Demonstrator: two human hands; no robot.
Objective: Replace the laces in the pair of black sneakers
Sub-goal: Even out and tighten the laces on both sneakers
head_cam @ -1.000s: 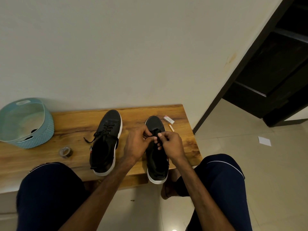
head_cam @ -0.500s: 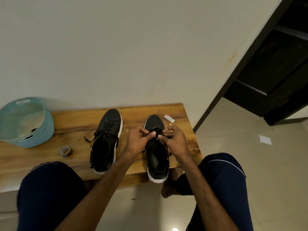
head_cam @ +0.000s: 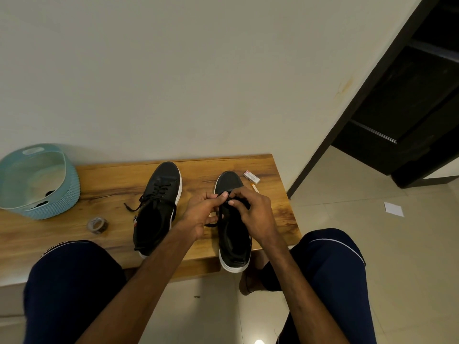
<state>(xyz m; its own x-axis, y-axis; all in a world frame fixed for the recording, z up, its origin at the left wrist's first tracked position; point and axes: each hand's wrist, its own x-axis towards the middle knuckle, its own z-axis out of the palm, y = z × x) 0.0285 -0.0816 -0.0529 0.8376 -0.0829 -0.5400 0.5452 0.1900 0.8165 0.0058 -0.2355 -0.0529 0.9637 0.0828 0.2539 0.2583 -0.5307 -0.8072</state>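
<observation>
Two black sneakers with white soles stand toes-away on a wooden bench (head_cam: 111, 184). The left sneaker (head_cam: 159, 207) carries a black lace, one loose end trailing to its left. Over the lacing area of the right sneaker (head_cam: 233, 244) both my hands meet. My left hand (head_cam: 205, 212) pinches a black lace (head_cam: 219, 217) between thumb and fingers. My right hand (head_cam: 253, 212) pinches the same lace just right of it, fingers curled. The eyelets under my hands are hidden.
A light blue basket (head_cam: 39, 180) stands at the bench's left end with something dark inside. A roll of tape (head_cam: 98, 225) lies in front of it. A small white box (head_cam: 251, 176) lies near the right sneaker's toe. My knees flank the bench; a dark doorway is at right.
Both hands have shifted slightly toward the toe of the right sneaker and stay pinched together on the lace. The left sneaker has not moved.
</observation>
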